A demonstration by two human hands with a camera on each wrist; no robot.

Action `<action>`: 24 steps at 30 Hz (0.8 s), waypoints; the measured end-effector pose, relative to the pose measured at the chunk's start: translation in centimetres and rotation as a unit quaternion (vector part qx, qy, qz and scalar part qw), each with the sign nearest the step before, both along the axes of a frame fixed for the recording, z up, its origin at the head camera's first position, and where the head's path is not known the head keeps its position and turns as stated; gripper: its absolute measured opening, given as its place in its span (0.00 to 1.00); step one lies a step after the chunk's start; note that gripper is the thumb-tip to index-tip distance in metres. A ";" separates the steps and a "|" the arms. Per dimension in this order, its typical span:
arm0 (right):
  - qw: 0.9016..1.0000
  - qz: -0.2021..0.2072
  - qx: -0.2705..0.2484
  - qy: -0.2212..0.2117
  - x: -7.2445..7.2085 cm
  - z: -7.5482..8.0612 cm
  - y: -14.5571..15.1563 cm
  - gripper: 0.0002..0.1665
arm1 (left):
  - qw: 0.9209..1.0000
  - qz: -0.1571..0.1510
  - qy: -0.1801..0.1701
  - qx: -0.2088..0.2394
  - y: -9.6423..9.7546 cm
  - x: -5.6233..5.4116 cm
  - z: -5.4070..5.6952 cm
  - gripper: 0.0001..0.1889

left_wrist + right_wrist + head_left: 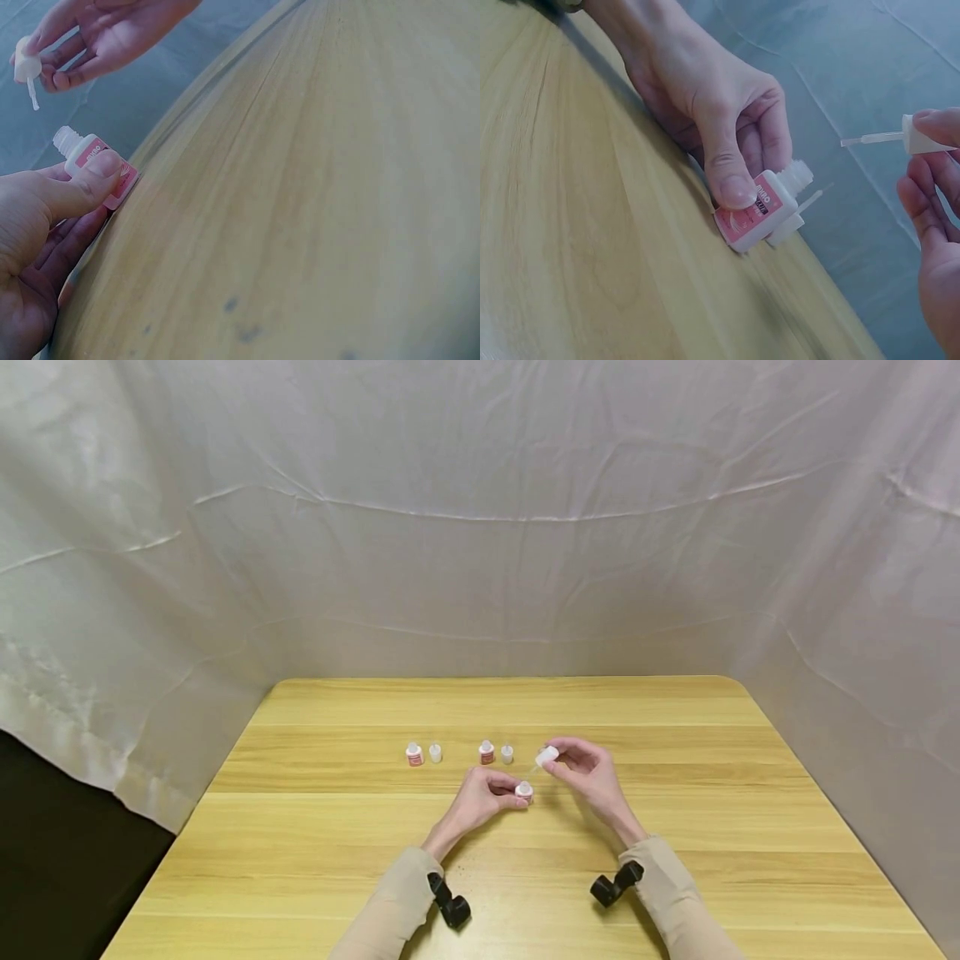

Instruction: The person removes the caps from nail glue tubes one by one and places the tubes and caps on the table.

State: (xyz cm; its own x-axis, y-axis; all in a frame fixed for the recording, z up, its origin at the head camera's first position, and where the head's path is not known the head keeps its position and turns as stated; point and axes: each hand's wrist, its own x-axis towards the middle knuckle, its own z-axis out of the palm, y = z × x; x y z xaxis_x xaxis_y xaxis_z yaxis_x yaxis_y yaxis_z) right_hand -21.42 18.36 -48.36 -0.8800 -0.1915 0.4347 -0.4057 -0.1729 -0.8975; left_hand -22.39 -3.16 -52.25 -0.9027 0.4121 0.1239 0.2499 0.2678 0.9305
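Note:
My left hand [480, 798] pinches a small white bottle [524, 792] with a pink label [751, 214], standing at the tabletop. The bottle is uncapped, and its threaded neck [66, 139] shows in the left wrist view. In my right hand [590, 774] is a white brush cap [547, 756], pinched between thumb and fingers. Its thin brush [870, 139] points toward the bottle from just above and to the right, apart from the neck.
Farther back stand two more uncapped bottles with pink labels, a left one [414, 755] and a middle one [487, 753]. Beside each stands a white brush cap, one at left [436, 753] and one at right [507, 754]. Pale curtains [487, 568] surround the wooden table [337, 877].

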 end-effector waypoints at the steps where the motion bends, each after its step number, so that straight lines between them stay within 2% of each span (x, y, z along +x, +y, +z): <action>1: 1.000 -0.001 -0.007 -0.005 0.0 0.0 0.0 0.23 | 1.000 0.000 0.000 -0.001 0.0 0.0 0.0 0.12; 10: 0.999 -0.018 -0.015 -0.032 0.1 0.1 0.5 0.24 | 1.000 0.001 0.004 -0.001 -0.1 0.0 0.0 0.13; 19: 0.998 0.026 -0.026 -0.058 0.1 -0.2 1.4 0.15 | 1.000 0.003 0.002 -0.003 -0.1 -0.1 -0.2 0.14; 24: 0.996 0.041 0.004 -0.076 -0.1 -0.3 1.9 0.19 | 1.000 0.000 0.004 0.003 -0.1 -0.1 -0.1 0.13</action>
State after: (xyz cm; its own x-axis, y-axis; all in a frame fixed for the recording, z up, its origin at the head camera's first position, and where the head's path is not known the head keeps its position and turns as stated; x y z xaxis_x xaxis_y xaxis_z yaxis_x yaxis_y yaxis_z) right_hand -21.53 20.24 -48.65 -0.9167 -0.2686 0.2959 -0.2497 -0.1932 -0.9489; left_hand -22.45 -3.22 -52.40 -0.9020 0.4107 0.1332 0.2568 0.2624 0.9302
